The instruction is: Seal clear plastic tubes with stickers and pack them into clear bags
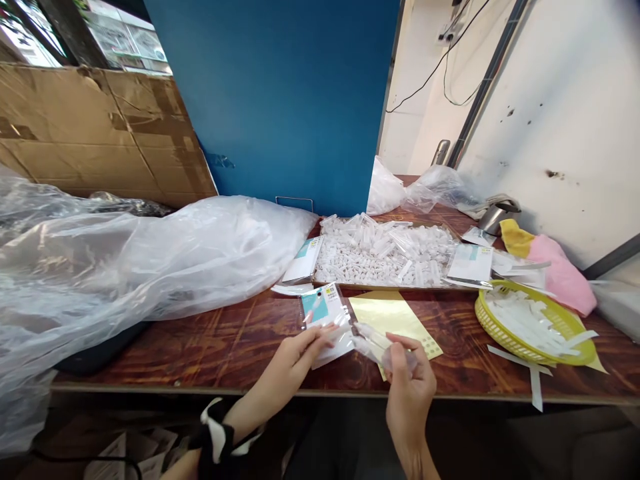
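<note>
My left hand (295, 360) pinches the lower part of a clear packet with a white and teal printed card (320, 308), held over the table's front part. In my right hand (407, 373) is a clear plastic bag (373, 343), with pale contents too blurred to make out; its left end lies beside the card packet's right edge. Under and behind the bag lies a yellow sheet (395, 313) with small round dots near its right corner. Just behind, a shallow tray holds many small white pieces and clear tubes (380, 250).
Card packets lie at the tray's left (303, 260) and right (470, 263). A yellow basket (505, 340) holds white strips. A large plastic bag (215, 257) covers the left. Blue panel (280, 100) and pink cloth (563, 270) stand behind and right.
</note>
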Tool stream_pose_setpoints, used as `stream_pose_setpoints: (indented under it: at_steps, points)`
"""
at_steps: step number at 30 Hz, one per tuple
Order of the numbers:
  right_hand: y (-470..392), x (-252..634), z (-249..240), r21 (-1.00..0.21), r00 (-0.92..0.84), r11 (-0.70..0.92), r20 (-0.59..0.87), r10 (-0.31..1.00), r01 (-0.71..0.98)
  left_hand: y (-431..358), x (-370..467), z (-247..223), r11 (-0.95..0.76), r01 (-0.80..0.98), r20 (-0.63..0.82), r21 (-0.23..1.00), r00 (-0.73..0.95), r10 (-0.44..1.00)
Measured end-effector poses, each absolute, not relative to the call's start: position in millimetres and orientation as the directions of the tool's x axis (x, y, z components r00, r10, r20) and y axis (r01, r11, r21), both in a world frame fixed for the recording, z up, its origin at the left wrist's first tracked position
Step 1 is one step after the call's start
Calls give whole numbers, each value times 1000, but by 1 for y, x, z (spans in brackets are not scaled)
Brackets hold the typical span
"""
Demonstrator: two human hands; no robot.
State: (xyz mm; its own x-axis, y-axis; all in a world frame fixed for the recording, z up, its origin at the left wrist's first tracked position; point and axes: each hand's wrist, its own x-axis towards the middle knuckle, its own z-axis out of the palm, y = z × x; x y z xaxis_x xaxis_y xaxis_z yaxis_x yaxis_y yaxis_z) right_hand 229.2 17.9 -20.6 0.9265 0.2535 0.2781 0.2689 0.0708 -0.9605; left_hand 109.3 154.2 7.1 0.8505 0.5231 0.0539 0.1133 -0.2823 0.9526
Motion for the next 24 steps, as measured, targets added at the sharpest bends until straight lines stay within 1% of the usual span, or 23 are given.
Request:
stream_pose_setpoints:
  at_steps: [1, 2, 3, 4, 5, 6, 7, 9, 11, 13, 15, 16, 19, 21, 24]
  points:
    - [18, 225, -20, -921, 884, 57, 386, 264, 385, 148, 118, 9, -74, 74, -18, 994, 817, 577]
    - [18, 223, -21, -860, 820, 45, 498, 281, 508, 143, 126, 11, 119, 18, -87, 993, 792, 604]
    - [18, 223, -21, -781, 738, 37, 603, 303, 624, 138, 132, 14, 281, -38, -148, 959, 778, 611]
    - [17, 225, -20, -688, 643, 35, 694, 325, 725, 134, 136, 15, 403, -81, -200, 912, 768, 608]
    - [16, 228, -19, -598, 554, 34, 761, 339, 801, 131, 140, 17, 480, -109, -238, 871, 760, 605]
    - [15, 232, -17, -521, 479, 34, 807, 347, 853, 128, 142, 18, 518, -124, -259, 846, 754, 603]
    - [13, 238, -14, -455, 415, 35, 838, 353, 890, 127, 144, 18, 529, -138, -266, 837, 743, 614]
    - [8, 248, -5, -349, 309, 38, 873, 377, 936, 124, 147, 18, 487, -160, -244, 859, 708, 662]
    - [5, 256, 4, -261, 221, 39, 883, 415, 965, 120, 150, 17, 349, -157, -163, 924, 665, 729]
    - [3, 260, 8, -217, 186, 14, 866, 464, 976, 112, 154, 16, 142, -110, -40, 984, 636, 771]
    - [6, 259, 5, -247, 242, -58, 836, 492, 967, 102, 159, 17, -17, -64, 54, 998, 644, 763]
    - [8, 256, 2, -288, 304, -111, 815, 494, 951, 96, 162, 18, -57, -55, 79, 997, 651, 755]
    - [15, 242, -9, -439, 503, -247, 725, 471, 864, 86, 169, 21, -78, -73, 107, 994, 636, 765]
    - [14, 231, -11, -528, 568, -238, 648, 507, 815, 86, 172, 22, -62, -79, 97, 995, 604, 791]
    - [2, 223, -8, -665, 552, -95, 522, 650, 741, 94, 170, 25, -19, -74, 61, 997, 613, 788]
